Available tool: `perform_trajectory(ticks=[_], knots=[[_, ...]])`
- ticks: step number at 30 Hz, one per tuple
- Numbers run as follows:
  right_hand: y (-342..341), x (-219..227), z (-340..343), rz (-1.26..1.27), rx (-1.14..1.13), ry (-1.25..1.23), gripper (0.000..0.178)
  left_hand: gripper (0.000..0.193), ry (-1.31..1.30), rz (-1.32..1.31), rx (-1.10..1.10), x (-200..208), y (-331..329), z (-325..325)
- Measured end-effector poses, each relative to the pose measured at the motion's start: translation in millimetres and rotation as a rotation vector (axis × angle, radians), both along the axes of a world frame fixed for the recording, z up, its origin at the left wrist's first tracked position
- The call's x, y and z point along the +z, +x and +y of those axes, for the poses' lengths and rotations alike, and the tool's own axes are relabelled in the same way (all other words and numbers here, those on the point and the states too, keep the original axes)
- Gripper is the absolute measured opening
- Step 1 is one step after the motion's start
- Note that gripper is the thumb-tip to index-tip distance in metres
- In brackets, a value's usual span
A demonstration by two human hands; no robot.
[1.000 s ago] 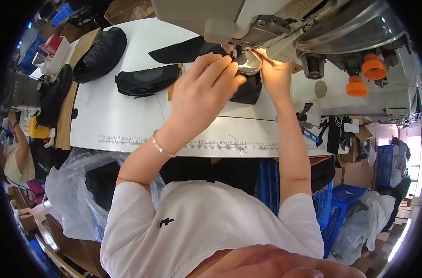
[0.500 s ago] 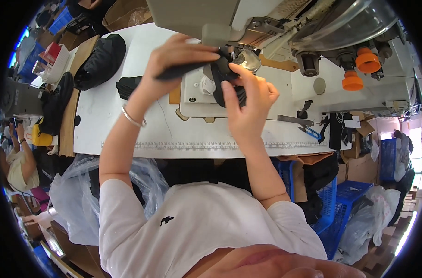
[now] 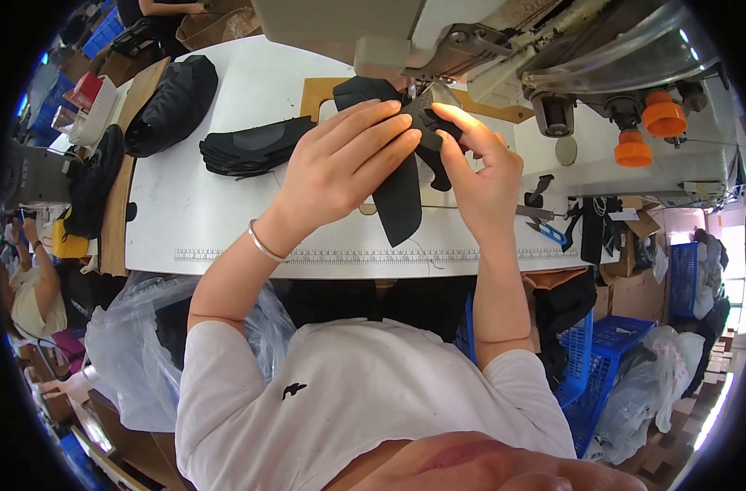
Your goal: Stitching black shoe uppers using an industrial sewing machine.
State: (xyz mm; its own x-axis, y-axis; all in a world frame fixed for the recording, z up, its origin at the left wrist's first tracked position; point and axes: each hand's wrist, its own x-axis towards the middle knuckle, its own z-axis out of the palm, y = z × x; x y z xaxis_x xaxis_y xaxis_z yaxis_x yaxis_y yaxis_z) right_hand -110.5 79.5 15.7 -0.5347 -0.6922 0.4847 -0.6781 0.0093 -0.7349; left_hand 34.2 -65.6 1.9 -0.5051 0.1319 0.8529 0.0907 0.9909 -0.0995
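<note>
A black fabric piece lies under the needle area of a sewing machine, its long flap pointing toward me. My left hand rests flat on it, fingers stretched out and close together, tips beside the presser foot. On the right side of the needle, my right hand pinches the edge of the black work between thumb and forefinger. Part of the work is hidden beneath my fingers. A stack of black cut pieces sits just left of my left hand.
A black shoe-like bundle is at the table's left, by a wooden strip. A ruler tape runs along the front edge. Blue-handled snips lie at right, orange knobs above. Blue crates stand below.
My left hand has come down and laid flat the dark piece it held raised. The black work has spread out with its flap toward me. My right hand has shifted slightly right.
</note>
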Motion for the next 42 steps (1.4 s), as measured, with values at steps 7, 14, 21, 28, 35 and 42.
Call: perform_trajectory(ticks=[7,14,21,28,35,42], knots=[[-0.8,3.5,1.3,-0.061,0.036,-0.002,0.031,0.037,0.084,-0.041,0.011,3.7,2.0,5.5],[0.9,2.5,2.9,0.118,-0.044,0.051,0.033,0.035,0.081,-0.02,0.051,3.8,-1.9,12.1],[-2.9,-0.8,0.9,0.041,-0.009,-0.019,0.034,0.032,0.001,0.012,0.097,0.1,-5.1,14.5],[-5.0,-1.1,-0.1,-0.034,0.014,-0.029,0.033,0.027,-0.026,0.019,0.136,-0.4,-5.4,19.6],[-8.6,-2.5,1.5,-0.031,0.028,-0.004,0.034,0.027,-0.021,0.017,0.152,-5.0,-7.2,23.5],[-15.3,4.7,2.0,-0.127,0.032,0.052,0.036,0.034,-0.027,0.022,0.159,-5.5,-13.0,21.9]])
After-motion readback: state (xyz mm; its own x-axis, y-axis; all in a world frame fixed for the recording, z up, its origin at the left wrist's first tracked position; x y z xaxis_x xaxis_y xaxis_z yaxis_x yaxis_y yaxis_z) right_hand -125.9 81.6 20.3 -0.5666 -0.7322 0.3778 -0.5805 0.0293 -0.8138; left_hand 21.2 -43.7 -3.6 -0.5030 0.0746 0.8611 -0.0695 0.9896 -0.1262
